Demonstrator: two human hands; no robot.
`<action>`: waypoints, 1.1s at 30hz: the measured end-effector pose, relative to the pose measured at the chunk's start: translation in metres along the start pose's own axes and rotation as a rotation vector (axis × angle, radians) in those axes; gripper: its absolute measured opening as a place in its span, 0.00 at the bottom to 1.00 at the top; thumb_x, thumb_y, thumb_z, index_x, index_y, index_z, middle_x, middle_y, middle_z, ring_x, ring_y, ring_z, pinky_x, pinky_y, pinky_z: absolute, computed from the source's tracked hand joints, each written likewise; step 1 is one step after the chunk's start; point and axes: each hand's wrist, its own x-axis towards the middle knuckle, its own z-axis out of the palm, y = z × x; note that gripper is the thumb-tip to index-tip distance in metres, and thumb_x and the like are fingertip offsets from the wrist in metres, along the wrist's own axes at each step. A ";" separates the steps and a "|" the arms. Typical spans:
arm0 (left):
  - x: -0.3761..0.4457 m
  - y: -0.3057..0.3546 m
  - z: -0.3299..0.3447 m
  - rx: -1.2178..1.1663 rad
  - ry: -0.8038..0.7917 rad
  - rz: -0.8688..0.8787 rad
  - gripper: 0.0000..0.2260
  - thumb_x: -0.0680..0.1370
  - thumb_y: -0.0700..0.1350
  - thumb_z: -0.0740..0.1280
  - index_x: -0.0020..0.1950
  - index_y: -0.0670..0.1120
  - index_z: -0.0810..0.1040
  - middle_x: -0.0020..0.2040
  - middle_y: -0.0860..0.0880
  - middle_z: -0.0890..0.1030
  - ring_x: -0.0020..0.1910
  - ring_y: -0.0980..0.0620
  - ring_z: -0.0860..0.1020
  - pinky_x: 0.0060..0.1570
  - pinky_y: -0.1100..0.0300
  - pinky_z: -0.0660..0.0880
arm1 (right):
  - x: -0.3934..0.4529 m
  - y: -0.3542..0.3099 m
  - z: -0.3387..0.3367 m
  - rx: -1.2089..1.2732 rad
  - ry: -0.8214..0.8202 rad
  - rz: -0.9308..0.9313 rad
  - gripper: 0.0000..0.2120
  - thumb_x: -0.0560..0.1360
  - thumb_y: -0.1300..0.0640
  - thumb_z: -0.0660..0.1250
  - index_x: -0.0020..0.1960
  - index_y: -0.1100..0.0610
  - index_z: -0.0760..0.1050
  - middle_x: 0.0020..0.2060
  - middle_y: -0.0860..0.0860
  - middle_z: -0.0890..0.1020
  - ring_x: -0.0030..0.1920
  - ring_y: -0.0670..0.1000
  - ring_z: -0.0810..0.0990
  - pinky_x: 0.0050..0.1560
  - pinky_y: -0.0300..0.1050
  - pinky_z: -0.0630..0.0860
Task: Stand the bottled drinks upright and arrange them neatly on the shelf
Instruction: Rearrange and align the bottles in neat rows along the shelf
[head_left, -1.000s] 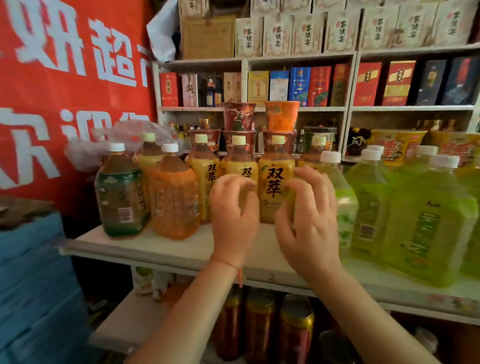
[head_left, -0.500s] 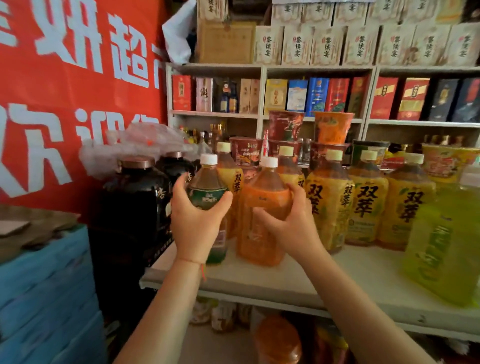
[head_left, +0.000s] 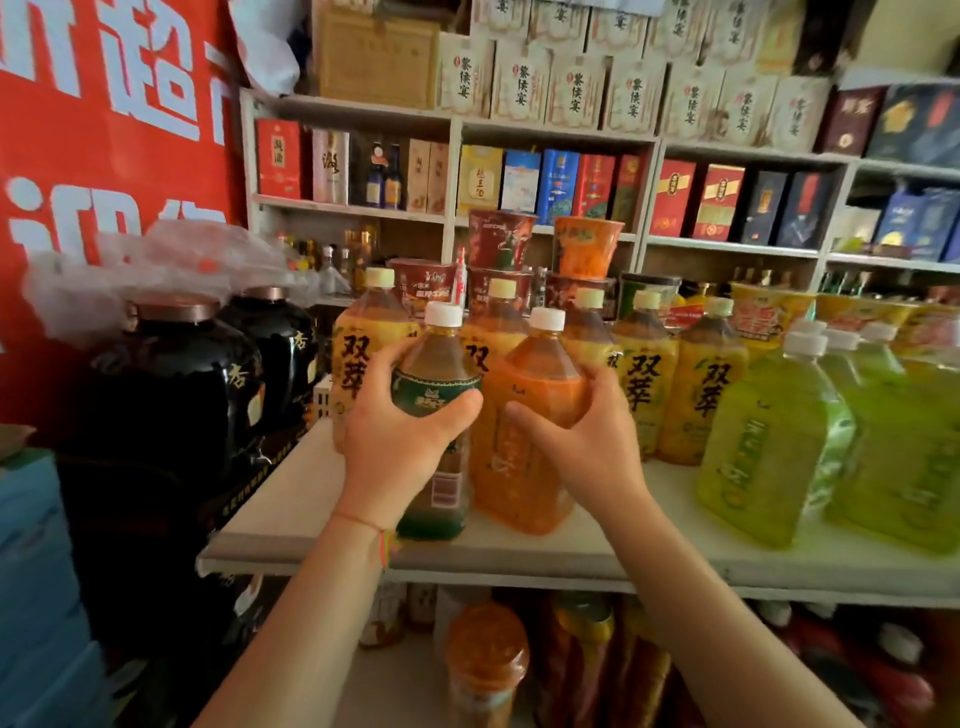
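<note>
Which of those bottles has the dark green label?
The green-label bottle in the left hand, front left of the shelf. The neighbouring orange bottle and others carry orange, yellow or light-green labels.

green-label bottle (head_left: 439, 410): dark green band, white cap
orange bottle (head_left: 524, 436): orange, white cap
yellow-label bottles (head_left: 644, 395): black characters
banner (head_left: 104, 130): red, white characters
shelf (head_left: 519, 551): white
</note>
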 end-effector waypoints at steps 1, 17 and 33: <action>-0.004 0.003 0.010 -0.013 -0.016 -0.006 0.28 0.68 0.52 0.80 0.64 0.63 0.73 0.57 0.63 0.78 0.57 0.62 0.78 0.57 0.57 0.78 | -0.002 0.003 -0.011 -0.040 0.023 -0.023 0.44 0.65 0.37 0.77 0.74 0.46 0.61 0.64 0.46 0.72 0.60 0.46 0.73 0.55 0.44 0.75; -0.046 0.022 0.169 0.012 -0.040 0.020 0.35 0.68 0.62 0.76 0.72 0.57 0.69 0.66 0.57 0.74 0.66 0.56 0.73 0.66 0.53 0.75 | -0.001 0.075 -0.116 -0.708 0.339 -0.419 0.35 0.81 0.40 0.56 0.79 0.63 0.57 0.75 0.60 0.66 0.78 0.60 0.60 0.78 0.59 0.52; 0.041 -0.008 0.013 0.588 0.351 0.233 0.25 0.71 0.44 0.75 0.66 0.41 0.74 0.64 0.40 0.74 0.65 0.38 0.71 0.63 0.51 0.66 | -0.035 0.013 0.001 -0.403 0.097 -0.753 0.22 0.77 0.55 0.61 0.70 0.62 0.71 0.73 0.58 0.70 0.77 0.57 0.61 0.76 0.57 0.61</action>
